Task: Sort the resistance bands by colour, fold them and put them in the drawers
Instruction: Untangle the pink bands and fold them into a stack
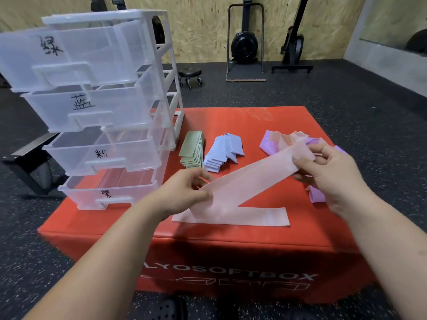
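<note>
Both hands grip one pink band [242, 181]: left hand [184, 190] pinches its fold, right hand [328, 172] its raised end; the lower length lies on the box [231, 250].

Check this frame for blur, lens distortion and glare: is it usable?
Head view: usable. Wide-angle lens bows the drawer tower outward at the left edge; the pink band, left hand and right hand look slightly soft; lighting is even, with faint forearm shadows on the red box; no strong glare.
</note>
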Action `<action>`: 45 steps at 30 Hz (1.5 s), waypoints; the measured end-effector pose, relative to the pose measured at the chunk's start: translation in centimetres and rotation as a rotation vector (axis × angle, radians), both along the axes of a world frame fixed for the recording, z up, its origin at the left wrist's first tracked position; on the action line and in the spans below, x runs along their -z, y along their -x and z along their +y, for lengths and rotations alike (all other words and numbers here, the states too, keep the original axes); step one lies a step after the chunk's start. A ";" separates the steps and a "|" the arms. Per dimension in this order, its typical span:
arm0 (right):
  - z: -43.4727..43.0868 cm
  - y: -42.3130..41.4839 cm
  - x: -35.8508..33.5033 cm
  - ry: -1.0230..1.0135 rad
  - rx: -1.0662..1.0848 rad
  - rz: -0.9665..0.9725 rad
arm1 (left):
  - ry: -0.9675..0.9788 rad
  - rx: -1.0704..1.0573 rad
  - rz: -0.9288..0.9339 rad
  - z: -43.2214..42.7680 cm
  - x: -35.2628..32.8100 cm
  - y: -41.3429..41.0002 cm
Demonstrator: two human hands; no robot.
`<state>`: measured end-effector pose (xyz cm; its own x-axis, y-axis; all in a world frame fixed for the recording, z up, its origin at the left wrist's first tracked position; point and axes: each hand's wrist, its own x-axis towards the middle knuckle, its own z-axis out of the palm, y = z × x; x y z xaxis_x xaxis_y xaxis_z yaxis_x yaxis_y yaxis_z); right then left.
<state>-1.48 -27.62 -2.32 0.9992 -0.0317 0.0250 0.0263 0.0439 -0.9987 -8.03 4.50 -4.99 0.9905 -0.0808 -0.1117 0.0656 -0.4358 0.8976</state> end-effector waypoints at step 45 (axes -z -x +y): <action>-0.1 1.7 6.5 1.061 -0.282 0.073 | -0.729 -0.237 0.211 5.3 4.2 3.2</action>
<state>-3.18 -27.69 -8.79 0.9673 0.2009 -0.1546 0.0900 -0.8423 -0.5314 -11.25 9.81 -9.23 0.9244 0.2946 -0.2424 0.3666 -0.8621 0.3500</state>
